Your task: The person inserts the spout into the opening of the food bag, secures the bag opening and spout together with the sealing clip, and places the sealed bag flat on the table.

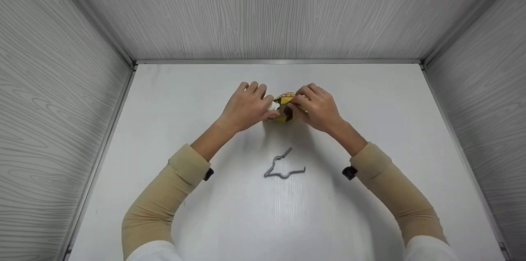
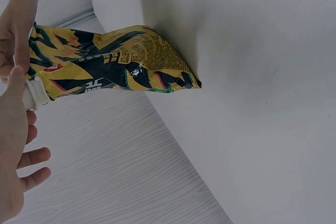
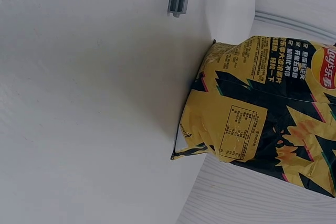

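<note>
Pinching chip bag (image 1: 284, 108) top edge | left hand (image 1: 246, 107), right hand (image 1: 317, 107) fingers clamped | clip (image 1: 283, 165) near

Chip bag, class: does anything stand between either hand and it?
Nothing visible does. The left hand and right hand already hold the top of the chip bag. The grey clip lies on the white table, apart, nearer the person.
</note>
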Action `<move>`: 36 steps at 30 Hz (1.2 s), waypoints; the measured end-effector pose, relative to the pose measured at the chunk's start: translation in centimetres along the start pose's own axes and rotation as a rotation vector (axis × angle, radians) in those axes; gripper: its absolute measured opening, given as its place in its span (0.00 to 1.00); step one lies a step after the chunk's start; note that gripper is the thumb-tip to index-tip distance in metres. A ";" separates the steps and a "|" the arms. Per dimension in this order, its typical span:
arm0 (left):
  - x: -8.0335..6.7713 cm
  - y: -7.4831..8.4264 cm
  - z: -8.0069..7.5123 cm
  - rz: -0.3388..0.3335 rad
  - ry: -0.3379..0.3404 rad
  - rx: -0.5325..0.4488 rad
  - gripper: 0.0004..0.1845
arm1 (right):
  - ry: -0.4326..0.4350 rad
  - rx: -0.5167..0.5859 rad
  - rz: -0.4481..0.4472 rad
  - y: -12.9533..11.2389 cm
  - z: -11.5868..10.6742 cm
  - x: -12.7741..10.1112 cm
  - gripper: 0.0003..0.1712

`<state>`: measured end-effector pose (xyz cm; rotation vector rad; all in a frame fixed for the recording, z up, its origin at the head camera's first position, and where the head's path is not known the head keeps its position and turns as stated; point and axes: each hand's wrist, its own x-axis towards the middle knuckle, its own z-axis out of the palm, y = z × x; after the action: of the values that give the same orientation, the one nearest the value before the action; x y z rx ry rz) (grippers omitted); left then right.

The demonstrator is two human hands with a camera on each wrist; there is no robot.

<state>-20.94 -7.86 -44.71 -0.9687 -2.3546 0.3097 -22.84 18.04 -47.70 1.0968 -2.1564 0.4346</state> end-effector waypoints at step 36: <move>-0.1 0.2 0.6 -0.064 0.011 -0.148 0.29 | -0.018 0.154 0.053 0.2 -0.3 -0.2 0.07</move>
<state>-21.14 -7.79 -45.33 -0.9571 -2.4200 0.1059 -22.78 18.45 -47.63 1.1326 -2.2013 0.6266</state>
